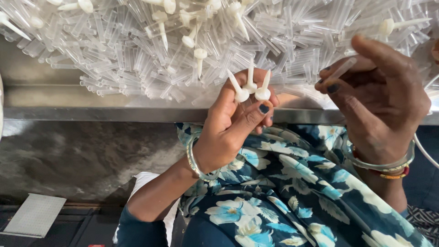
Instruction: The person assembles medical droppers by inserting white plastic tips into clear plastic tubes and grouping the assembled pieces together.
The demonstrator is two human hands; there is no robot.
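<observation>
A: Hands first. Left hand (231, 130) sits at centre frame, clenched round three white pointed plugs (250, 87), caps pinched between thumb and fingers, tips fanned up toward 12 o'clock.

B: Why fanned?

A: My guess: keeps each plug separate so one can be picked off without dropping the rest. Judgement, not seen.

B: Right hand?

A: Right hand (379, 105) at 3 o'clock of the left, well apart from it. Thumb and forefinger grasp one clear plastic tube (340, 70), tilted, upper end pointing to about 1 o'clock. Lower end goes behind the fingers, so can't tell which end is open.

B: Held near the plugs?

A: Near, not touching. Tube sits at about 2 o'clock from the plug tips. Looks like it is angled to bring tube and plug tips close; again a guess.

B: Surroundings?

A: Big pile of clear tubes (137, 41) across the top, 10 to 2 o'clock, on a steel desk (91, 98). More white plugs (200, 55) mixed into the pile, some upright, some lying. Pile reaches almost to the desk edge, just beyond both hands, so stock is within easy reach.

B: Anything else?

A: Metal bangles on both wrists (197, 162), red one too on the right. Blue floral garment (283, 192) below the hands at 6 o'clock. Grey perforated panel (34, 215) on the floor at 8 o'clock. White cable (425, 151) at right edge, end out of view.
</observation>
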